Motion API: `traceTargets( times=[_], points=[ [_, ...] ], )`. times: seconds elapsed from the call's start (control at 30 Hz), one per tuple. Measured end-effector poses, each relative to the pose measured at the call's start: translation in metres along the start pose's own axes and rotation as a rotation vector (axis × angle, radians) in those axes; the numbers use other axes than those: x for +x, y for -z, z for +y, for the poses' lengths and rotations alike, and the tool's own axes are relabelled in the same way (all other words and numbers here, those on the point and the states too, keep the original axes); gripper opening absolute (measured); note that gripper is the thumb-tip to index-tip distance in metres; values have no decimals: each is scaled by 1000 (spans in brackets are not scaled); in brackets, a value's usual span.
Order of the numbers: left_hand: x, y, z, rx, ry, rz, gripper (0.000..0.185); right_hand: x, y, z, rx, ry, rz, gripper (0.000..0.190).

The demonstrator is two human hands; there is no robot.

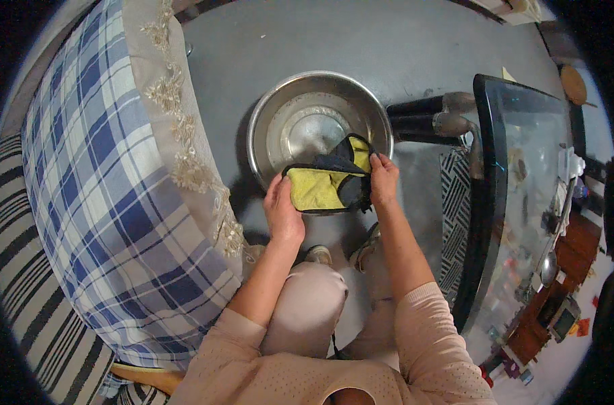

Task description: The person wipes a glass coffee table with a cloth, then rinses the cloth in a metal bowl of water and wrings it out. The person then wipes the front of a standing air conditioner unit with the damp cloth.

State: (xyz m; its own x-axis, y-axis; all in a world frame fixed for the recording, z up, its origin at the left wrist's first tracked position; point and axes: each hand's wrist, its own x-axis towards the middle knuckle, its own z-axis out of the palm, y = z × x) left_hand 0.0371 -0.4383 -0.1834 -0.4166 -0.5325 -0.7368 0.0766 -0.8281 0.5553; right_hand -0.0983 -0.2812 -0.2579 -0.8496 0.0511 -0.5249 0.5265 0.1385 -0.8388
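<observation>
A yellow cloth with black edging (pixel 314 189) is stretched between my two hands, above the near rim of a round stainless steel basin (pixel 319 109). My left hand (pixel 284 207) grips the cloth's left edge, thumb on the yellow face. On the other side, my right hand (pixel 384 177) pinches its black edge near the upper right corner. Part of the cloth folds back, showing dark fabric and a second yellow patch. Inside, the basin's bottom looks shiny; whether it holds water I cannot tell.
A sofa or bed under a blue and white plaid cloth (pixel 134 202) with lace trim stands at left. At right is a glass-topped table (pixel 519 202) with a black edge and metal legs, a patterned mat (pixel 453 217) beneath. My knees and shoes are below the basin on the grey floor.
</observation>
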Motion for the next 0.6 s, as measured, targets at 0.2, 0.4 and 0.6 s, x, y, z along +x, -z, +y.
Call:
traceTargets(
  times=[0.2, 0.4, 0.6],
  points=[
    [6, 8, 5, 207, 170, 76, 52, 33, -7, -16, 62, -175, 12, 24],
    [4, 9, 2, 374, 183, -18, 70, 53, -13, 17, -575, -8, -99, 36],
    [10, 14, -4, 376, 137, -60, 69, 72, -4, 59, -1051, 451, -87, 57]
  ],
)
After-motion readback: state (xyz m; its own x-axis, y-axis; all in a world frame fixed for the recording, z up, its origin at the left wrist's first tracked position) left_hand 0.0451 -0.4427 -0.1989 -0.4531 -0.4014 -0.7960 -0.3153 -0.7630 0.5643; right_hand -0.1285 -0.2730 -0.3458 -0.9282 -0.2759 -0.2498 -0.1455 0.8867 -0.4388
